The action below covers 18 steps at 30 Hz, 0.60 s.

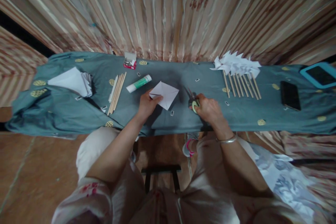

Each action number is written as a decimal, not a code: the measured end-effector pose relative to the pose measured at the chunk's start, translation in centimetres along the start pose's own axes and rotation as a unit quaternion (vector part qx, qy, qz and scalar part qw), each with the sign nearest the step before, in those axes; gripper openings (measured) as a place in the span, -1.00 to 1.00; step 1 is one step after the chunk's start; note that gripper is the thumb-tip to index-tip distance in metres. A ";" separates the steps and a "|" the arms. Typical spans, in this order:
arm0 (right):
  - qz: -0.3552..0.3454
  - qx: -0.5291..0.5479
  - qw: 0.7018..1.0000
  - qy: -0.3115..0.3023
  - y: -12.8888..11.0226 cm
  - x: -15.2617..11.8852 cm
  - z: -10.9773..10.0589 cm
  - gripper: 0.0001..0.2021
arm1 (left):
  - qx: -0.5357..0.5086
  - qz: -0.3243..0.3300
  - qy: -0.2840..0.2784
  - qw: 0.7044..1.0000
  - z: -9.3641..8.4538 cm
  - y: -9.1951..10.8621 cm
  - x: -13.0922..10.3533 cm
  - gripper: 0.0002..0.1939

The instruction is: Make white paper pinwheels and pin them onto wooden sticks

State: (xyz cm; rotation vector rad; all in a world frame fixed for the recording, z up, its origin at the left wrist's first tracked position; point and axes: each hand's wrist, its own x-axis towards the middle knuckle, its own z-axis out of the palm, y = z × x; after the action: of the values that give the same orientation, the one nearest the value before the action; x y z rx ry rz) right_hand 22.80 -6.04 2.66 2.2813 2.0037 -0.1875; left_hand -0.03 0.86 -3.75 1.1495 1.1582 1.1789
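My left hand (149, 103) pinches the left corner of a creased square of white paper (167, 95), held above the cloth-covered table. Crease lines run from the paper's corners toward its middle. In my right hand (208, 108) is a pair of scissors (194, 103) with pale green handles. Their blades point away from me, to the right of the paper and apart from it. A glue stick (139, 83) with a green label lies just beyond my left hand. To its left rest several thin wooden sticks (117, 92) beside a white pencil-like stick (113, 88).
A stack of white paper (72, 81) lies at the left. Near the back edge stands an open red-and-white box of pins (130, 61). Several paper pinwheels (236, 64) on sticks lie at the right, before a black phone (290, 95) and a blue-framed tablet (319, 75).
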 end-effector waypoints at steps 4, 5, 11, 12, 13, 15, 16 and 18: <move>0.019 -0.032 0.999 0.002 0.1 0.5 -0.4 -0.60 | 0.117 0.023 -0.038 0.992 -0.2 -0.3 0.1 -0.57; 0.023 -0.034 0.999 -0.002 0.1 0.6 -0.4 -0.61 | 0.144 0.030 -0.048 0.988 -0.3 -0.3 0.1 -0.54; 0.023 -0.031 0.999 0.006 0.3 1.6 -0.4 -0.61 | 0.274 0.081 -0.059 0.956 -1.4 0.4 -0.1 -0.45; 0.021 -0.030 0.999 0.009 0.3 1.7 -0.4 -0.61 | 0.288 0.087 -0.055 0.952 -1.8 0.6 -0.2 -0.45; 0.020 -0.029 0.999 0.011 0.3 1.9 -0.4 -0.62 | 0.299 0.092 -0.047 0.949 -2.3 0.9 -0.2 -0.47; 0.022 -0.025 0.999 0.015 0.1 2.1 -0.4 -0.64 | 0.313 0.108 -0.017 0.943 -3.4 1.4 0.0 -0.54; 0.026 -0.020 0.999 0.017 -0.1 2.2 -0.5 -0.63 | 0.318 0.122 0.008 0.940 -4.1 1.6 0.1 -0.58; 0.037 -0.008 0.999 0.021 -0.5 2.5 -0.5 -0.61 | 0.330 0.157 0.066 0.929 -5.6 1.8 0.4 -0.66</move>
State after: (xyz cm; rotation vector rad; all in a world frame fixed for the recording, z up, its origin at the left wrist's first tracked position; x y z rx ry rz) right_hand 22.68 -3.44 2.76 2.3634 1.9285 -0.1188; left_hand -5.71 1.51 -2.27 1.8404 1.5819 1.1412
